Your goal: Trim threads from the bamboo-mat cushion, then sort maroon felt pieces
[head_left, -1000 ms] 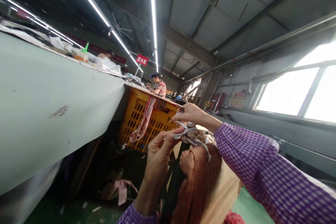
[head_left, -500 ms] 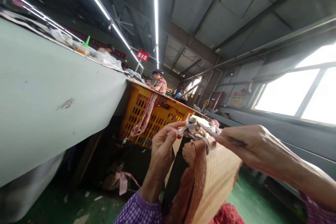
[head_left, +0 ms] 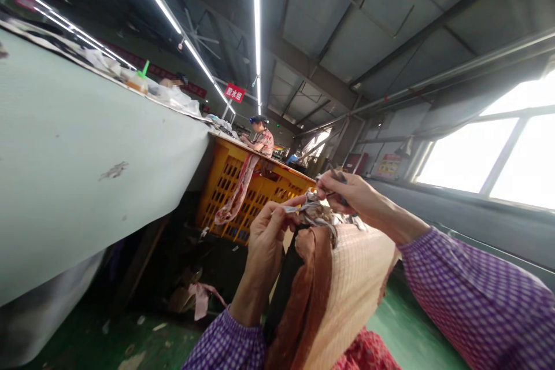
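Note:
My left hand [head_left: 265,240] is closed, pinching a whitish cloth strip [head_left: 291,208] between thumb and fingers. Close by on the right, my right hand [head_left: 349,193] is also closed. A small dark tool [head_left: 339,178] lies in its fingers, its kind too hidden to tell, and a pale bit shows at the fingertips. Below both hands stands a bundle of tan and brown fabric [head_left: 353,260], with tangled whitish strips [head_left: 318,214] over its top end. My right hand is just above these strips.
An orange plastic crate [head_left: 225,179] is ahead, with a patterned red-and-white cloth strip [head_left: 238,191] hanging over its side. A pale-covered table [head_left: 108,185] fills the left, bearing a glue bottle [head_left: 139,80]. Another person [head_left: 262,137] works farther back. Scraps [head_left: 202,300] lie low down.
My right hand has moved left and up from the bundle's right side to near my left hand; more of its sleeve shows. My left hand keeps its pinch in nearly the same place.

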`<state>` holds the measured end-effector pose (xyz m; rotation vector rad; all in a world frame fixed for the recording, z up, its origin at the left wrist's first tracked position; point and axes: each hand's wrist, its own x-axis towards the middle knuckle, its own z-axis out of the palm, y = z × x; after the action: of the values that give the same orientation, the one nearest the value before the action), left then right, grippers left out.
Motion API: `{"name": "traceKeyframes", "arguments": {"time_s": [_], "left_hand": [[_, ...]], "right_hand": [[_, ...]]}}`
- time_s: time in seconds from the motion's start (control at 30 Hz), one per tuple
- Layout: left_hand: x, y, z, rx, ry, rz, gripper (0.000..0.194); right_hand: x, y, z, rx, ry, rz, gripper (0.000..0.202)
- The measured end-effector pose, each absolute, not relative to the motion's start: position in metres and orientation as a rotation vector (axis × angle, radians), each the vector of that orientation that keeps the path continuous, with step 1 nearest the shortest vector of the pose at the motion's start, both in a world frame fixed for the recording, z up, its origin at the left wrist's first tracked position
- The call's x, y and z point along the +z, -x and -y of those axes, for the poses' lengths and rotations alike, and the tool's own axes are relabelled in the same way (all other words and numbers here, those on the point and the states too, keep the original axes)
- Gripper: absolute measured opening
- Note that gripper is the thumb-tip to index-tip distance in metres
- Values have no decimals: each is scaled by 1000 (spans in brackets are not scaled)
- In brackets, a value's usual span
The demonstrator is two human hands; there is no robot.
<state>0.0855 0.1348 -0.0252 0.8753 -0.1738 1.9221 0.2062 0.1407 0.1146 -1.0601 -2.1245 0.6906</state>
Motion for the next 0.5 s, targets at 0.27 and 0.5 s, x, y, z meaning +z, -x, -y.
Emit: {"name": "traceKeyframes", "arguments": {"time_s": [0.27,0.5], "left_hand": [[-28,-85,-136,1883,-862,224,26],[-26,-92,-135,1902,-848,226,23]], "right_hand": [[111,-206,-102,187,1133,2434,41],[122,-168,-74,-638,659,2948,26]]}}
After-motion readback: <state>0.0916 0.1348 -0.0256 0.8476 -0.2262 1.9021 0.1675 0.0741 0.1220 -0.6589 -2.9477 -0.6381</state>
